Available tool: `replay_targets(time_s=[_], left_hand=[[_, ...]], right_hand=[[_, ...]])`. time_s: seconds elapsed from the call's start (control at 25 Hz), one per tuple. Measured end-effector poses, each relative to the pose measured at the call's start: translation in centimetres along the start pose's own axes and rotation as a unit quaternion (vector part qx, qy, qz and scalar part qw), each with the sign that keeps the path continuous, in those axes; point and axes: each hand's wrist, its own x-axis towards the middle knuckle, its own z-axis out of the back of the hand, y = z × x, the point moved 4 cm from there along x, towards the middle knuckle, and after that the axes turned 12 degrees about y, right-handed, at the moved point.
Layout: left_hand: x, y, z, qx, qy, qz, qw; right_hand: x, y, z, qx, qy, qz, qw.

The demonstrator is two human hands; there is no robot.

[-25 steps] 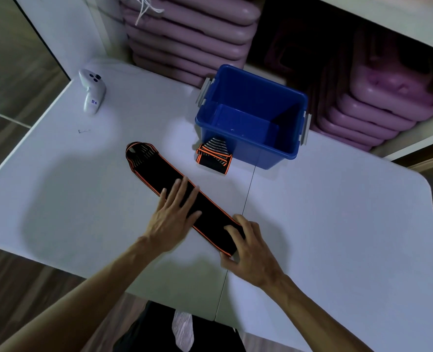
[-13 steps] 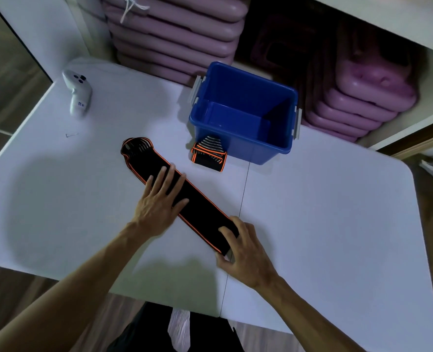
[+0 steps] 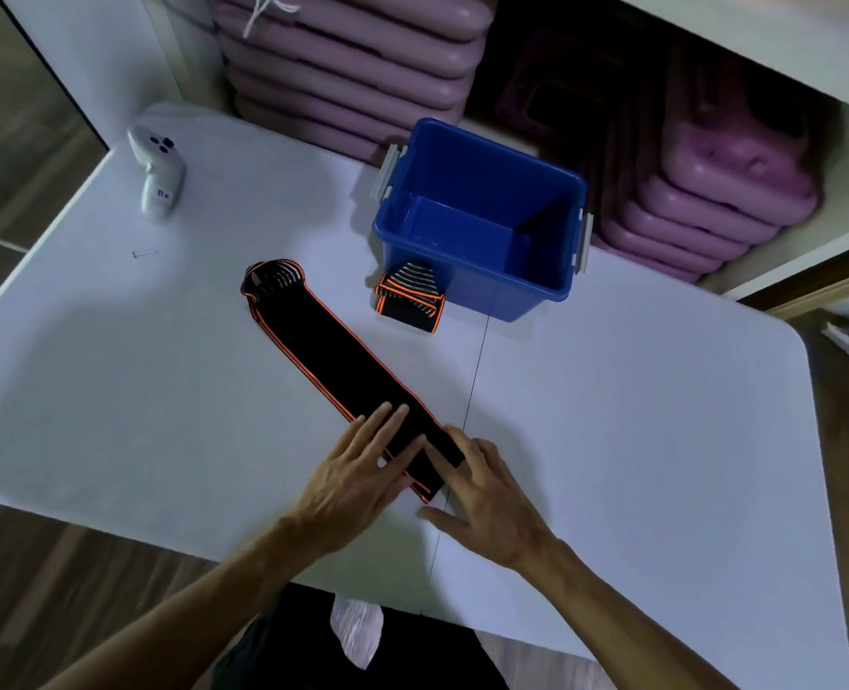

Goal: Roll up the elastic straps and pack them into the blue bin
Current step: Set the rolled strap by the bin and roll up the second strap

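Left hand [image 3: 358, 470] flat, fingers spread, pressing near end of flat strap [image 3: 343, 368]; likely pinning it for rolling. Right hand [image 3: 487, 495] open, fingertips at strap's end edge, nothing gripped; judged ready to start first turn. Strap runs diagonally away from hands across bench [image 3: 636, 415]. Beyond: second strap [image 3: 409, 296], bunched, touching blue bin [image 3: 482, 221]. Bin looks empty. Count: two straps, one bin, one white controller [image 3: 156, 171] far left of hands.

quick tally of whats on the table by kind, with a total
elastic straps: 2, the flat strap and the rolled strap
blue bin: 1
white controller: 1
small nail or pin: 1
total: 5
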Motion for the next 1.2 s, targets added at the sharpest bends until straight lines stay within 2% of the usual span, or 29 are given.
replay_targets(time_s=[0.08, 0.2, 0.36, 0.48, 0.64, 0.76, 0.84, 0.96, 1.08, 1.2], left_hand=[[-0.1, -0.2, -0.7, 0.026, 0.004, 0.048, 0.999], [-0.1, -1.4, -0.2, 0.042, -0.055, 0.1, 0.993], [-1.0, -4.3, -0.5, 0.026, -0.127, 0.092, 0.987], [-1.4, -5.9, -1.2, 0.008, -0.13, 0.132, 0.983], [-1.3, -7.2, -2.0, 0.028, -0.099, 0.183, 0.978], [-0.5, -7.8, -1.3, 0.036, -0.14, 0.196, 0.97], [-0.1, -8.2, -1.1, 0.045, -0.142, 0.202, 0.968], [-0.1, -8.1, -1.3, 0.053, -0.142, 0.219, 0.964], [0.2, -7.2, -0.7, -0.026, -0.141, 0.234, 0.962], [0.1, -5.4, -0.1, -0.138, -0.143, 0.273, 0.941]], right_hand=[[0.2, -0.8, 0.8, 0.014, 0.037, 0.048, 0.998], [1.2, -2.4, 1.6, 0.013, 0.074, 0.128, 0.989], [2.6, -3.6, 1.8, 0.002, 0.072, 0.201, 0.977], [2.8, -4.3, 1.9, 0.041, 0.064, 0.22, 0.973], [3.1, -5.2, 2.0, 0.015, 0.1, 0.26, 0.96], [3.5, -5.3, 2.4, -0.051, 0.068, 0.303, 0.949], [3.9, -5.1, 2.7, -0.087, 0.026, 0.336, 0.937], [4.3, -4.8, 2.9, -0.107, 0.006, 0.374, 0.921], [4.9, -4.4, 3.2, -0.079, 0.027, 0.38, 0.921], [5.7, -3.4, 3.7, -0.018, 0.083, 0.338, 0.938]])
